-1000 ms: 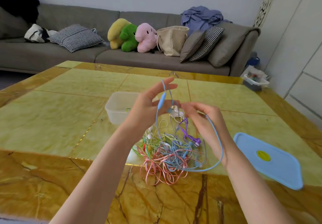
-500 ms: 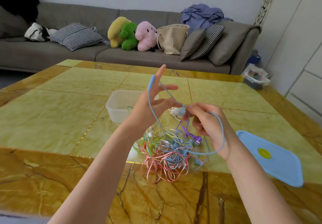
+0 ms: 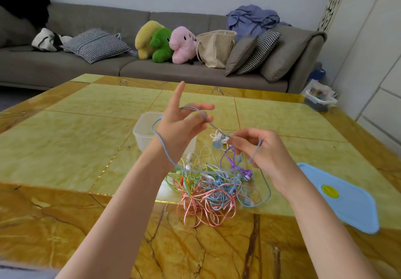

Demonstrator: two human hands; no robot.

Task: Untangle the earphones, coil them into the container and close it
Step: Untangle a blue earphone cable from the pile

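Since a second ago the light-blue cord (image 3: 161, 146) has gone from a loop held up between the two hands to a turn lying round the back of the left hand (image 3: 179, 126) and wrist, and that hand has risen and spread, forefinger pointing up, the cord crossing its outstretched fingers. The right hand (image 3: 263, 148) has stayed low and to the right, its fingertips pinching the same blue cord near a small pale-blue earbud piece (image 3: 216, 144), with a further loop of it draped over the back of the hand and falling toward the table. To my eye she has begun winding this one pair round her left hand, so the coiling is started for a single strand only. The rest of the earphones (image 3: 208, 189) are still a knotted heap of pink, green, yellow, white and purple wires on the yellow marble table (image 3: 65, 139), just in front of her wrists. The clear plastic container (image 3: 143, 133) stands open behind the left hand; whether anything is in it I cannot tell. Its blue lid (image 3: 349, 200) lies flat, well off to the right. The blue cord's lower end still runs into the heap, so it may snag as she winds.
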